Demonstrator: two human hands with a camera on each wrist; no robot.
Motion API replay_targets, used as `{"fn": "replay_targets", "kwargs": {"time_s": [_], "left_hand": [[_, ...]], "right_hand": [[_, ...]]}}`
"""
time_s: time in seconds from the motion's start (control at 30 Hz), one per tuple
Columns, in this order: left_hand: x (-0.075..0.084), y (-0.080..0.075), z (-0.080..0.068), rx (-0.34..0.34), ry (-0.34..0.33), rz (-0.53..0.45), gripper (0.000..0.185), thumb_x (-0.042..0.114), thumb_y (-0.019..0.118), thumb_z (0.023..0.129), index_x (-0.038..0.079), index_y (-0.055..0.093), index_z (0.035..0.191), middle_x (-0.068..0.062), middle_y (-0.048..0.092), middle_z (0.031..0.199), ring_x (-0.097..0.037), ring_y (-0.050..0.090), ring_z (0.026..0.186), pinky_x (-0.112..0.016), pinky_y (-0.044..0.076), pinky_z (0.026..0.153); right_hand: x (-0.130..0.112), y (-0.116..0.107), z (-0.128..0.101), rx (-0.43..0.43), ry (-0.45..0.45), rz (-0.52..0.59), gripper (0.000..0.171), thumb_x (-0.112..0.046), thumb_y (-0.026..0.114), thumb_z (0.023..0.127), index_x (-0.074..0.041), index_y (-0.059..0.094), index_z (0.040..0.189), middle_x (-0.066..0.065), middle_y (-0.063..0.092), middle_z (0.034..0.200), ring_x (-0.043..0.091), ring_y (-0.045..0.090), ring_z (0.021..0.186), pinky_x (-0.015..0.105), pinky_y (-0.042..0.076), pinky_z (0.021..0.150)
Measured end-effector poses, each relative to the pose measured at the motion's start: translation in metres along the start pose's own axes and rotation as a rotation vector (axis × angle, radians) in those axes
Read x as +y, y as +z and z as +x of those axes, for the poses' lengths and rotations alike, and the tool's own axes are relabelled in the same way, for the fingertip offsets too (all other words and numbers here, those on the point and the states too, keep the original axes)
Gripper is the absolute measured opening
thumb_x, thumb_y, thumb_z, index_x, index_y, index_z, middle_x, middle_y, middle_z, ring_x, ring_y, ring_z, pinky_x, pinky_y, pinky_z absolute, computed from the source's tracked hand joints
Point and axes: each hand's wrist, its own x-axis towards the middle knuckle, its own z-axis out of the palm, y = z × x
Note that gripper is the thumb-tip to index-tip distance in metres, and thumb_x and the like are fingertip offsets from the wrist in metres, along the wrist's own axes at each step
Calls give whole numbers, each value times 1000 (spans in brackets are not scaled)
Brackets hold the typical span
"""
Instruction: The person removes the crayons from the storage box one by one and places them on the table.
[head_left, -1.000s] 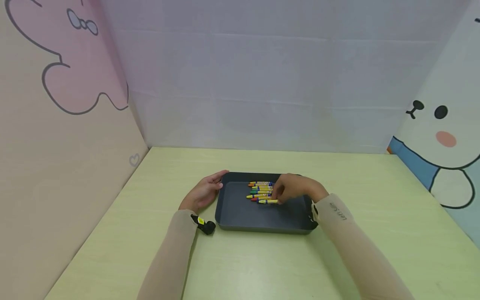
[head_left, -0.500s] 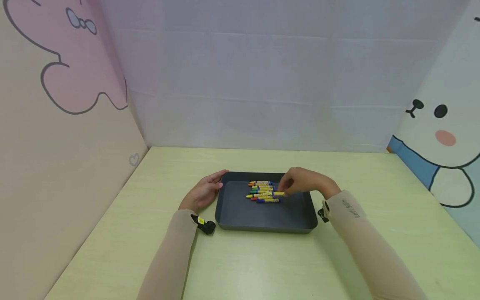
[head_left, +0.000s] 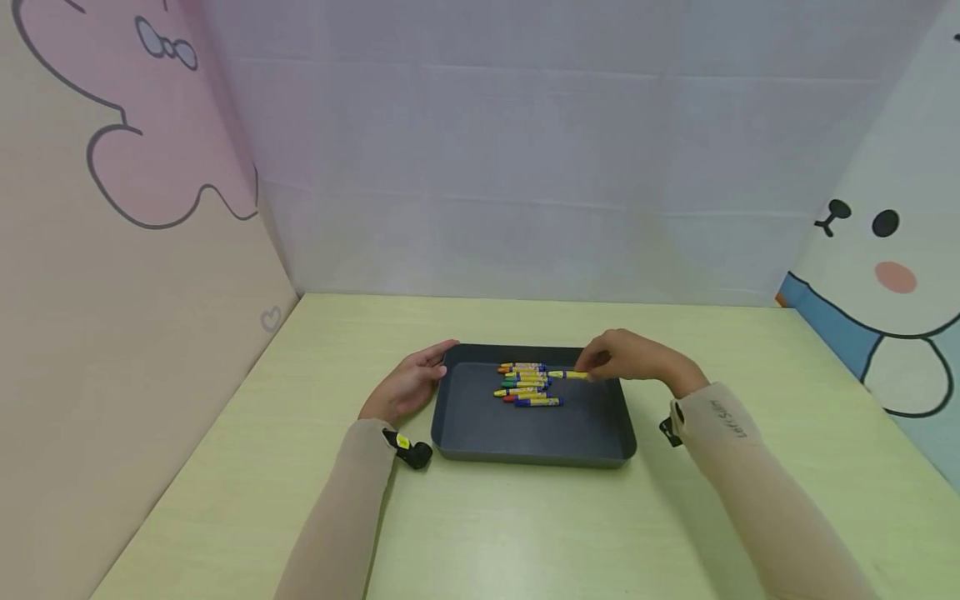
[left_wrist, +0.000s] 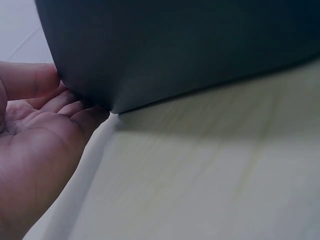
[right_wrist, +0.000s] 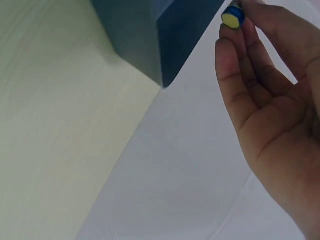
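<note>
A: Since a second ago the right hand has drawn back from the row of crayons toward the tray's right end, lifting one yellow crayon out with it. Left hand, tray, table: no shift.

B: Risks, biggest thing first?

A: Tray: it sits flat on the table, braced only at its left end. A knock from the right wrist could slide or turn it. Row: the lifted crayon's tip hangs just above the others, so dipping it would scatter them. Crayon itself: held only at one end, so it could pivot and drop back in, or outside the rim.

B: Poses?

A: Right forearm comes in from the right, wrist raised over the tray's far right side. Its grip is a fingertip pinch on the crayon's blue-and-yellow end, other fingers loosely bent. Left grip is slack, fingers straight against the tray's outer wall, holding nothing.
</note>
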Motion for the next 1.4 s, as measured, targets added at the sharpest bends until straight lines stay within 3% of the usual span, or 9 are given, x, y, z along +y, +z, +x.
{"fn": "replay_targets", "kwargs": {"time_s": [0.23,0.5,0.9,1.17,1.4], "left_hand": [[1,0,0,3,-12,-7,59,-11,36,97,3,23,152,-7,10,163,-21,11,149,-37,18,118],[1,0,-1,-1,-6,-12,59,-12,36,96,0,21,152,-8,5,163,-22,5,150,-41,10,120],[0,0,-1,2,-6,-3,59,-12,35,96,1,21,152,-8,6,163,-23,6,149,-41,10,120],[1,2,-2,-1,-7,-18,59,-12,35,96,2,22,152,-7,5,163,-21,5,150,-40,12,120],[3,3,-3,-9,-16,-23,59,-11,35,97,3,23,153,-6,10,163,-21,12,149,-38,21,117]], "right_hand": [[13,-2,-7,68,22,-24,21,-7,63,91,-5,71,111,9,69,107,18,66,91,36,55,79],[30,-5,-16,137,44,-35,21,-9,64,91,-5,71,110,11,70,107,20,66,92,36,54,78],[56,-7,-30,268,72,-7,21,-5,62,91,0,70,110,16,69,107,32,64,98,45,53,82],[72,-7,-37,292,106,-12,21,-4,62,91,3,69,109,20,67,106,38,63,99,48,52,83],[81,-1,-39,306,153,10,22,-3,61,91,5,68,110,23,67,106,37,63,98,48,52,83]]}}
